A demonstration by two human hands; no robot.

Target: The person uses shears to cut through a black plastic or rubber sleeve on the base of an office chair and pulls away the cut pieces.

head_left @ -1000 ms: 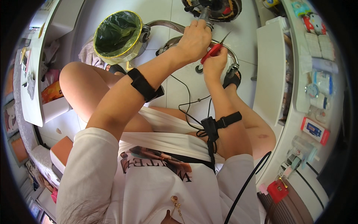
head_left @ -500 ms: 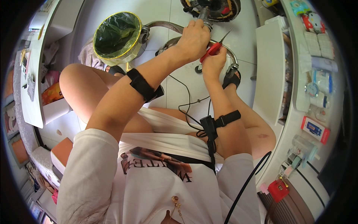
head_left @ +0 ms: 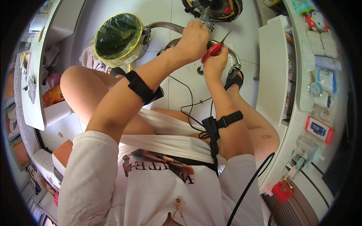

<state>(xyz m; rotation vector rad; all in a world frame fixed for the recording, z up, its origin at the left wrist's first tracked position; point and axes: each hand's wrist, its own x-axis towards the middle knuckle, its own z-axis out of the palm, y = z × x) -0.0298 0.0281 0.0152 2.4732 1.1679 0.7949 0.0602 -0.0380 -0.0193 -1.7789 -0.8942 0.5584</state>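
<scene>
Red scissors (head_left: 213, 49), handles hidden in right hand (head_left: 214, 64)

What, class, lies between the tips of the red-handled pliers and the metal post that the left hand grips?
Nothing visible. The red-handled pliers in the right hand point up beside the left hand, which clasps the metal post; only bare floor tiles show between.

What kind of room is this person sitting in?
Probably a room at home: a white tiled floor, a small round bin lined with a green plastic bag, and white shelves crowded with small household bottles and packets.
</scene>
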